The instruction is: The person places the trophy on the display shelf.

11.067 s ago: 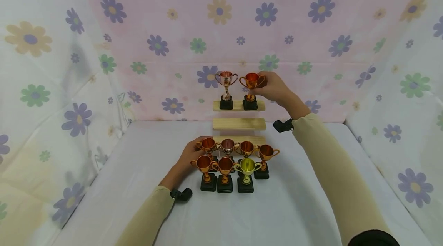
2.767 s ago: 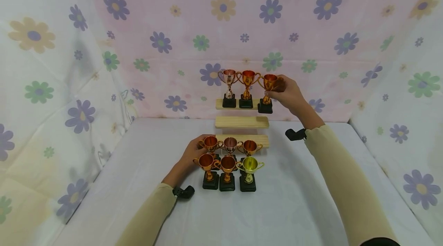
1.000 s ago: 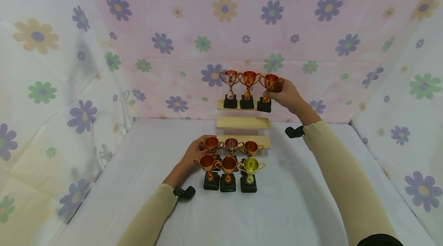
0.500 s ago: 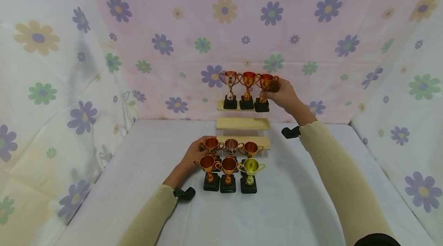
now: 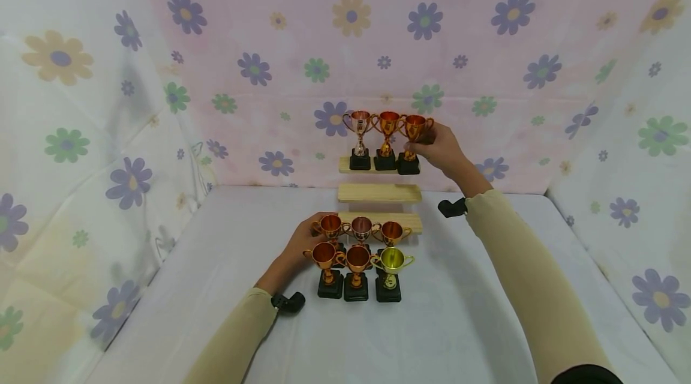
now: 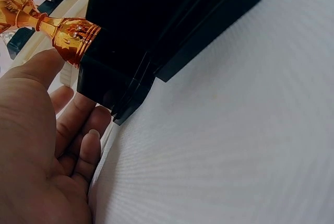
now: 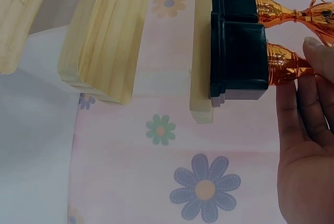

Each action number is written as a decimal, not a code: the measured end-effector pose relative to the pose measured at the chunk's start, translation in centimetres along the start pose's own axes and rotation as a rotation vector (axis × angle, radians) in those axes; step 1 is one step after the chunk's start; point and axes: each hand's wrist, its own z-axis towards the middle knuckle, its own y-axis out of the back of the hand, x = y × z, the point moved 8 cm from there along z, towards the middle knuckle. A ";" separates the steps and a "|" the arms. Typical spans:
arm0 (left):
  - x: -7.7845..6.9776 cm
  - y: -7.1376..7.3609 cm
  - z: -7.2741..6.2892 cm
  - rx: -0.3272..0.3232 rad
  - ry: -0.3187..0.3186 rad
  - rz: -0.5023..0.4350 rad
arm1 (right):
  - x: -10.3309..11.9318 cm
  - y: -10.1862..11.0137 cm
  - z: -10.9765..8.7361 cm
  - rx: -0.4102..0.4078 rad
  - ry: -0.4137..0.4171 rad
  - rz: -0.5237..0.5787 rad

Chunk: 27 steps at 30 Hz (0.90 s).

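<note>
On the top wooden shelf, my right hand [image 5: 439,147] pinches the stem of a copper-gold trophy cup [image 5: 415,128] at the right end. Its black base meets the shelf in the right wrist view, where the fingers [image 7: 313,109] lie behind the stem. To its left stand another copper-gold trophy [image 5: 388,126] and a silver-toned trophy [image 5: 360,123]. My left hand [image 5: 302,240] rests beside the back-left copper trophy [image 5: 330,225] on the table. In the left wrist view, its thumb [image 6: 44,67] lies against a stem, with relaxed fingers beside the black base [image 6: 109,75].
A middle shelf [image 5: 379,192] and a lower shelf [image 5: 402,221] step down below the top one. Two rows of trophies stand before them, including a yellow-gold cup [image 5: 392,259] at front right. Flowered cloth [image 5: 291,72] hangs behind the white table [image 5: 459,324].
Earlier, my right hand placed the middle trophy; it has since brought the back-right table trophy to the top shelf and slid it left beside the others. My left hand stays put.
</note>
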 end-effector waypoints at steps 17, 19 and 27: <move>0.0 0.0 -0.2 -0.004 0.007 0.003 | -0.2 0.4 0.0 -0.021 0.028 -0.042; 0.0 0.0 -0.3 0.002 0.009 -0.008 | -0.2 0.2 0.1 -0.018 0.020 -0.032; -0.2 0.1 -0.2 -0.001 0.009 -0.037 | -0.3 0.5 0.1 -0.039 0.018 -0.020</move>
